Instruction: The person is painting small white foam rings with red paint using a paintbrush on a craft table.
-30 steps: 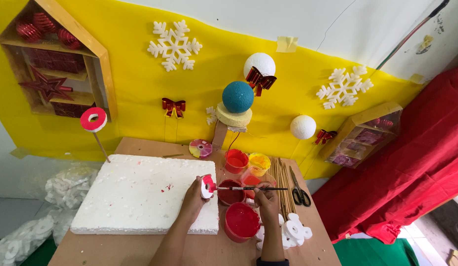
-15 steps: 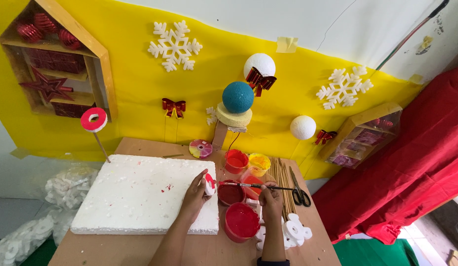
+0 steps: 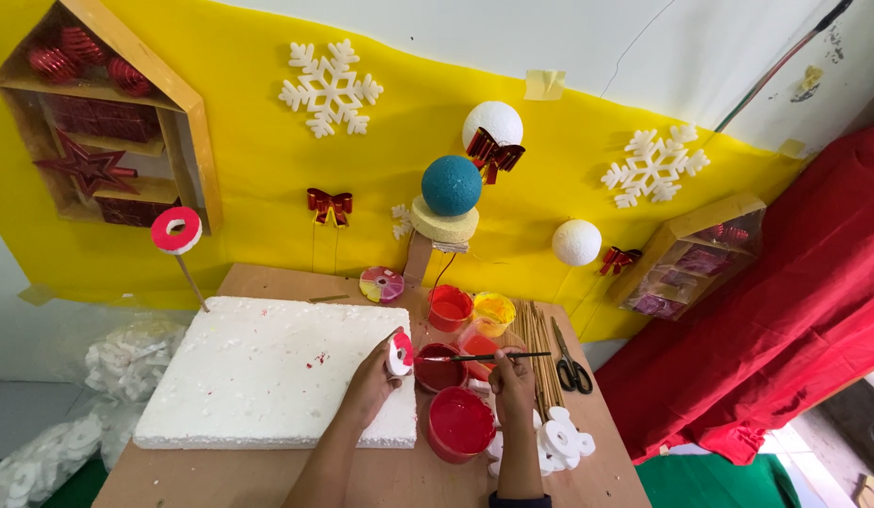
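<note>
My left hand (image 3: 369, 381) holds a small white foam ring (image 3: 399, 354), partly painted red, over the right edge of a big white foam slab (image 3: 268, 372). My right hand (image 3: 512, 381) grips a thin paintbrush (image 3: 484, 357) that lies level, its tip just right of the ring and above a dark red paint cup (image 3: 440, 369). A larger tub of red paint (image 3: 460, 423) stands just in front of the hands.
Red (image 3: 450, 307) and yellow (image 3: 494, 309) paint cups, wooden skewers (image 3: 538, 353), black scissors (image 3: 573, 367) and several white foam rings (image 3: 561, 440) lie on the wooden table (image 3: 221, 480). A painted red ring on a stick (image 3: 177, 230) stands in the slab's far left.
The brush dipped toward the dark red cup, then came back level near the ring. My left hand lowered the ring and turned it slightly.
</note>
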